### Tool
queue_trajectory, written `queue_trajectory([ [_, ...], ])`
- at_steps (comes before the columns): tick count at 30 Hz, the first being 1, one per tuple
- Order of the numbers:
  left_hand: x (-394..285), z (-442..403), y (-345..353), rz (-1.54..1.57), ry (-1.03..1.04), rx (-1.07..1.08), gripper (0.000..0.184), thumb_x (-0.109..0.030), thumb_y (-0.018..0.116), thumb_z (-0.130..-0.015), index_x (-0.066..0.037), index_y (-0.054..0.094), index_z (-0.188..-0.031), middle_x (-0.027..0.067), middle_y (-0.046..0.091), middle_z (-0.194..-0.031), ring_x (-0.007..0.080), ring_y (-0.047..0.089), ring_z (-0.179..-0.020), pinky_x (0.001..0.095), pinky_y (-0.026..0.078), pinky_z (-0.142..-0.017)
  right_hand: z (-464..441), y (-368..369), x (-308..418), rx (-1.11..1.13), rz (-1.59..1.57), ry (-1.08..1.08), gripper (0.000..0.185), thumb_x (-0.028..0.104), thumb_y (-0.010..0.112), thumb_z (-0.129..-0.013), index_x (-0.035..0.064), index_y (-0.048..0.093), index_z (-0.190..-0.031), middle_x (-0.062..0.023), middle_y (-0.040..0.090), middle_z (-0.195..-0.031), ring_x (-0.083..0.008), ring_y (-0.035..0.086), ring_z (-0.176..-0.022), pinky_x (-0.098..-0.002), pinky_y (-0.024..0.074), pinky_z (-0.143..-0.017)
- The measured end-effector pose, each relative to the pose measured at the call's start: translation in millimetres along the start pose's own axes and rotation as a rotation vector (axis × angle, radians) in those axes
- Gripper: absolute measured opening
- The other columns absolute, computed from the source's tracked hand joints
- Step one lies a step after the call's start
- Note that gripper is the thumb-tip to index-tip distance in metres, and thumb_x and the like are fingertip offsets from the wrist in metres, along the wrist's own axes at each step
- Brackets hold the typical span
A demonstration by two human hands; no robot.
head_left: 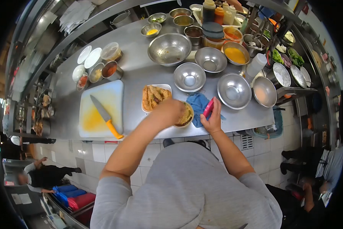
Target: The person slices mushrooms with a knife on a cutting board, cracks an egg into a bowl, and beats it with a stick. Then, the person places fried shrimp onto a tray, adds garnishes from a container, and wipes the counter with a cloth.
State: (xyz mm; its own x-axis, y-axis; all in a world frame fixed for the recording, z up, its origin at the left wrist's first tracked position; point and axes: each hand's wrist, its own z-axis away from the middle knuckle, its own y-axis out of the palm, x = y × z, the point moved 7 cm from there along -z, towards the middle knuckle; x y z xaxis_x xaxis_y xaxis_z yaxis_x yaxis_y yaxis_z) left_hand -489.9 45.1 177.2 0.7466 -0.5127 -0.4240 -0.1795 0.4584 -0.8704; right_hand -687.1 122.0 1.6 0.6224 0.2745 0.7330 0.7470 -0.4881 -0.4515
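Note:
My left hand is curled and slightly blurred above the left edge of a small round tub of brown crumbly food. Its fingertips point down and what they hold, if anything, is hidden. In my right hand a bright pink lid-like piece stands on edge, gripped between thumb and fingers. A crumpled blue cloth lies between the tub and that hand. Just beyond my left hand, golden-brown fried pieces fill a white square dish.
Left of the dish, a knife with an orange handle lies on a stained white cutting board. Several steel bowls, among them a large bowl and a near right one, stand beyond the cloth. Squeeze bottles are at the back.

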Motion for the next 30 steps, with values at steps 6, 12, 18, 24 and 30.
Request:
queue_trajectory([
  [6, -4, -14, 57, -0.116, 0.075, -0.125, 0.012, -0.012, 0.072, -0.084, -0.008, 0.079, -0.094, 0.0177, 0.076, -0.097, 0.0374, 0.073, -0.093, 0.0479, 0.059, -0.084, 0, 0, 0, -0.01, -0.01, -0.007, 0.101, 0.039, 0.078, -0.082, 0.0009, 0.028, -0.161, -0.0296, 0.039, -0.15, -0.0478, 0.043, -0.138, -0.0519, 0.0375, -0.118],
  [12, 2, -12, 49, -0.101, 0.086, -0.067, 0.015, -0.012, 0.074, -0.081, -0.005, 0.078, -0.093, 0.0179, 0.076, -0.092, 0.0381, 0.074, -0.089, 0.046, 0.058, -0.081, 1, 0, -2, -0.009, 0.003, -0.002, 0.099, 0.04, 0.077, -0.083, 0.0005, 0.029, -0.16, -0.0297, 0.039, -0.151, -0.0479, 0.044, -0.138, -0.0516, 0.0382, -0.118],
  [18, 29, 25, -28, 0.233, 0.006, -0.181, 0.023, -0.012, 0.078, -0.078, -0.002, 0.079, -0.098, 0.0165, 0.075, -0.084, 0.0293, 0.072, -0.077, 0.0389, 0.056, -0.074, 2, -1, -4, 0.013, 0.008, -0.005, 0.099, 0.036, 0.076, -0.085, 0.0019, 0.027, -0.163, -0.0284, 0.035, -0.157, -0.0467, 0.041, -0.142, -0.049, 0.036, -0.12],
  [24, 118, 3, -37, 0.144, -0.288, -0.213, 0.024, -0.009, 0.077, -0.078, -0.001, 0.079, -0.1, 0.0181, 0.075, -0.089, 0.0286, 0.072, -0.082, 0.0395, 0.057, -0.077, 1, -1, -3, 0.011, -0.045, 0.037, 0.1, 0.037, 0.077, -0.084, 0.0019, 0.026, -0.163, -0.0288, 0.037, -0.154, -0.0464, 0.041, -0.141, -0.0495, 0.0363, -0.119],
  [30, 198, -13, -5, 0.009, -0.432, -0.103, 0.017, -0.01, 0.072, -0.083, -0.001, 0.079, -0.095, 0.0249, 0.075, -0.098, 0.0404, 0.073, -0.091, 0.0446, 0.059, -0.082, 1, -1, -3, -0.004, -0.022, 0.005, 0.101, 0.041, 0.076, -0.085, 0.0018, 0.026, -0.163, -0.0288, 0.037, -0.154, -0.0464, 0.042, -0.141, -0.0496, 0.0367, -0.119],
])
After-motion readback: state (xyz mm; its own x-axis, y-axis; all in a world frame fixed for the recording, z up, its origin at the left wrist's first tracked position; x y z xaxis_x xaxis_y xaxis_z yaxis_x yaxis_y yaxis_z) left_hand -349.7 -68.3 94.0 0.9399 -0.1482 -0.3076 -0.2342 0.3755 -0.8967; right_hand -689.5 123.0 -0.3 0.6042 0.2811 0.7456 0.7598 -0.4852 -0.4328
